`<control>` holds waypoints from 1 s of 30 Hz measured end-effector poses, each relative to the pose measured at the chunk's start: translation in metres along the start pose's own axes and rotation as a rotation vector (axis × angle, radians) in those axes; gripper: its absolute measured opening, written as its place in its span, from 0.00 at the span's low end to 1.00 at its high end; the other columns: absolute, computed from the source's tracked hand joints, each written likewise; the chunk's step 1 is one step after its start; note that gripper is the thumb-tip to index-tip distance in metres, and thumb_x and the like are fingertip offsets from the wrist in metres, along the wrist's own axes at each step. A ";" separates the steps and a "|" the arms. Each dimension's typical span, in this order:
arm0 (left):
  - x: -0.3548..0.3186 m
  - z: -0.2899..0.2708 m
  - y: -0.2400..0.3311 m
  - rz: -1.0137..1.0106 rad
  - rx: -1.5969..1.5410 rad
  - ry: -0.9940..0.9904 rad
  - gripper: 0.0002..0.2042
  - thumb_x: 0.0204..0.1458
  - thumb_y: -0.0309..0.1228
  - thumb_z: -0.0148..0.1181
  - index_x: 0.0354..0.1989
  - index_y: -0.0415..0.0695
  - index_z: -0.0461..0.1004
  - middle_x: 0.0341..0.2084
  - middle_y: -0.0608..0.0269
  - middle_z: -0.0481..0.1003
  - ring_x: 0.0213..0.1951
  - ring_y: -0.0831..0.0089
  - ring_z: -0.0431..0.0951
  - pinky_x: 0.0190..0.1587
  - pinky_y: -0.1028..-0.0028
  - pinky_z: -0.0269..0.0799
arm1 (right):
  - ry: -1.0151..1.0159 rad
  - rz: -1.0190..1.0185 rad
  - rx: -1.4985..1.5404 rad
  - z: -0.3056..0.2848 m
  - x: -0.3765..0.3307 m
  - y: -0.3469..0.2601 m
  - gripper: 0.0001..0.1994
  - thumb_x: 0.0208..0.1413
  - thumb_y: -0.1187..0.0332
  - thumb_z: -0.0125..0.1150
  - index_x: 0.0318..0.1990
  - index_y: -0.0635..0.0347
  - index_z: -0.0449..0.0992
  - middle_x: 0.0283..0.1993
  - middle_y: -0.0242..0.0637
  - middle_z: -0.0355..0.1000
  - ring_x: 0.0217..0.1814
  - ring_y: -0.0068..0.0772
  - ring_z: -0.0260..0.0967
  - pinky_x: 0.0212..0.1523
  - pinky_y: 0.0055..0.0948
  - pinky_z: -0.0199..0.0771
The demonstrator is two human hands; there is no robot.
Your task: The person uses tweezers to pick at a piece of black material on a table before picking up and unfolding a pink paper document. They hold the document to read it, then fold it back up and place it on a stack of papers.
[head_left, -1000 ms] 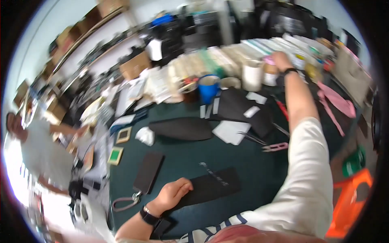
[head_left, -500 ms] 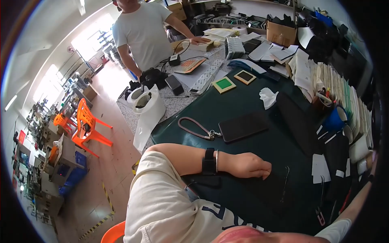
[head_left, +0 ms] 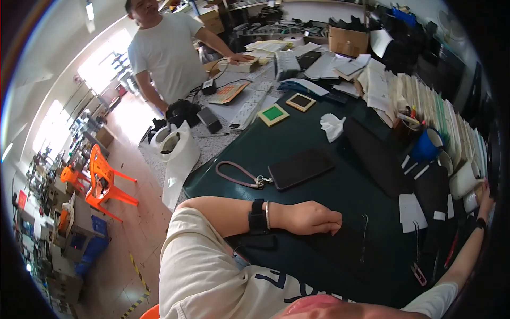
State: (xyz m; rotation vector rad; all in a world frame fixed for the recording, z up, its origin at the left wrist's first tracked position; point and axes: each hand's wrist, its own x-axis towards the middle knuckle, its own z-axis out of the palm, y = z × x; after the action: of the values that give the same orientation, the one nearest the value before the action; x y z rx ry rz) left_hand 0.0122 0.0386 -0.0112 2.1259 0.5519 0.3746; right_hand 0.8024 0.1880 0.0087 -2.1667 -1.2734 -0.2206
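Observation:
My left hand (head_left: pixel 313 218) rests curled into a loose fist on the dark green desk mat (head_left: pixel 234 151), with nothing visible in it. A black wristband and a thin bracelet circle that wrist. Beyond it lies a black phone (head_left: pixel 302 168) with a braided wrist strap (head_left: pixel 229 174) clipped on. Beside the fist are thin curved tweezers (head_left: pixel 364 239). My right arm reaches to the far right edge, where my right hand (head_left: pixel 484 198) is beside a white roll (head_left: pixel 471 202). Its fingers are small and partly hidden, so their grip is unclear.
At right are red-handled thread snips (head_left: pixel 418 274), white cards (head_left: pixel 412 212), a blue cup (head_left: pixel 427 142) and a row of files (head_left: pixel 441 119). Crumpled tissue (head_left: pixel 332 127) and small framed pieces (head_left: pixel 273 114) lie farther back. A person (head_left: pixel 170 58) stands across the desk.
My right hand has come into view at the far right, by the white roll. The whole scene has shifted slightly left in view; my left fist stays in place on the mat.

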 end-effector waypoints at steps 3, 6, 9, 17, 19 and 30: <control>0.001 -0.002 -0.005 0.046 0.001 -0.052 0.09 0.68 0.34 0.48 0.41 0.43 0.72 0.32 0.58 0.77 0.36 0.56 0.79 0.39 0.64 0.72 | 0.072 -0.174 0.011 -0.012 0.021 0.044 0.14 0.65 0.61 0.53 0.45 0.61 0.80 0.43 0.49 0.78 0.41 0.45 0.74 0.45 0.40 0.72; -0.003 -0.001 -0.009 -0.055 0.036 -0.019 0.07 0.67 0.32 0.51 0.42 0.43 0.73 0.32 0.56 0.78 0.34 0.54 0.79 0.38 0.65 0.73 | 0.136 -0.263 -0.087 0.006 0.011 0.015 0.13 0.65 0.62 0.53 0.44 0.59 0.81 0.45 0.50 0.77 0.45 0.48 0.73 0.47 0.42 0.72; 0.000 -0.001 -0.006 -0.027 0.086 -0.096 0.06 0.66 0.29 0.53 0.40 0.42 0.74 0.31 0.56 0.78 0.31 0.58 0.79 0.36 0.68 0.73 | 0.247 -0.297 -0.234 0.009 -0.014 -0.042 0.13 0.64 0.62 0.52 0.43 0.58 0.81 0.48 0.51 0.76 0.51 0.52 0.73 0.51 0.46 0.72; 0.005 0.004 0.008 -0.152 0.041 -0.009 0.06 0.65 0.27 0.54 0.37 0.39 0.75 0.27 0.61 0.76 0.26 0.74 0.73 0.31 0.74 0.69 | 0.402 -0.089 -0.155 -0.035 -0.062 -0.078 0.09 0.62 0.62 0.57 0.42 0.55 0.80 0.41 0.47 0.78 0.44 0.52 0.76 0.44 0.44 0.75; 0.003 0.003 0.008 -0.161 0.056 -0.004 0.06 0.64 0.26 0.56 0.37 0.39 0.76 0.26 0.62 0.76 0.25 0.76 0.72 0.31 0.75 0.69 | 0.397 -0.216 -0.136 -0.043 -0.064 -0.075 0.09 0.61 0.61 0.60 0.42 0.54 0.80 0.40 0.45 0.78 0.43 0.49 0.76 0.43 0.43 0.75; 0.000 0.003 0.009 -0.172 0.048 0.031 0.05 0.64 0.26 0.56 0.37 0.39 0.77 0.24 0.64 0.75 0.24 0.78 0.71 0.29 0.76 0.67 | 0.248 -0.328 -0.329 -0.048 -0.081 -0.085 0.07 0.52 0.62 0.69 0.37 0.49 0.83 0.39 0.39 0.76 0.47 0.48 0.75 0.49 0.41 0.75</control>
State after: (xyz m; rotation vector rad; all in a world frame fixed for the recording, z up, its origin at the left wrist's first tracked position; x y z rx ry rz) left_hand 0.0159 0.0313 -0.0053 2.1028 0.7624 0.3005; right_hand 0.6962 0.1303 0.0480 -2.0930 -1.5217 -0.8588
